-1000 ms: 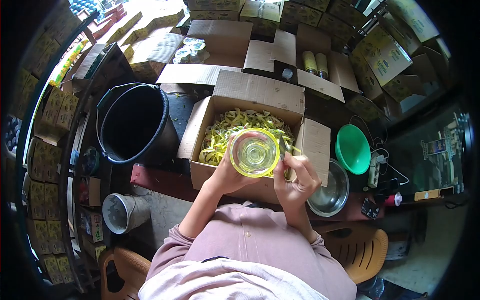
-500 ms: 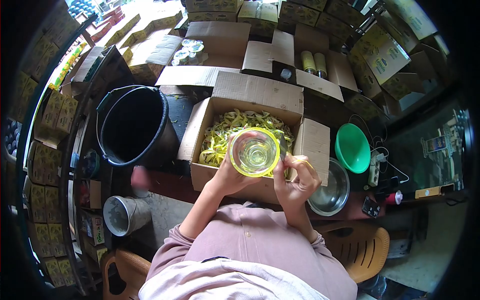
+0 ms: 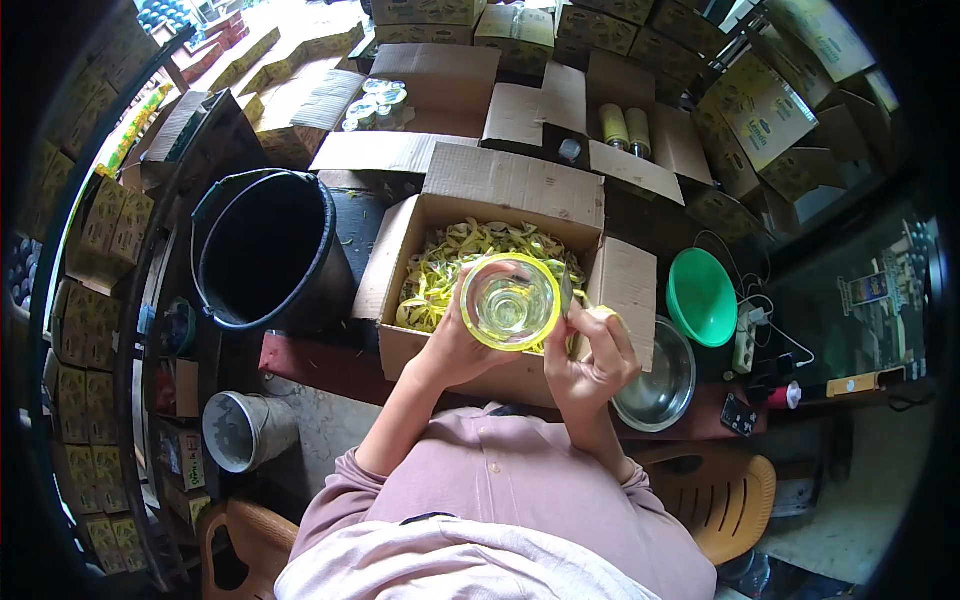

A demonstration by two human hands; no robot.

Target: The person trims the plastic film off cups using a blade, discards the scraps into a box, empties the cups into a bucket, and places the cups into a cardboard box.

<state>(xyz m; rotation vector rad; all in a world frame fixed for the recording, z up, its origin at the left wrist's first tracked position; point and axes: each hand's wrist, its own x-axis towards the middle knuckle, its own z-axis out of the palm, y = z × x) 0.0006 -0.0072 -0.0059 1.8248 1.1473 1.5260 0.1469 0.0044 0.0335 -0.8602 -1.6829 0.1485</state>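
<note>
Evidently, left hand (image 3: 447,348) clasps a round, transparent cup (image 3: 511,303) — right hand (image 3: 595,362), a flat blade (image 3: 566,291).

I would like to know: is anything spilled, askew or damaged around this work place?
Only one small thing stands out: a few scraps lie loose on the dark table between the black bucket and the cardboard box, while the heap of yellow strips is inside that box. The yellow-rimmed cup shows no visible damage.

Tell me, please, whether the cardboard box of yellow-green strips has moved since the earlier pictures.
No, the cardboard box shows no visible shift either way, judged against the black bucket beside it.
</note>
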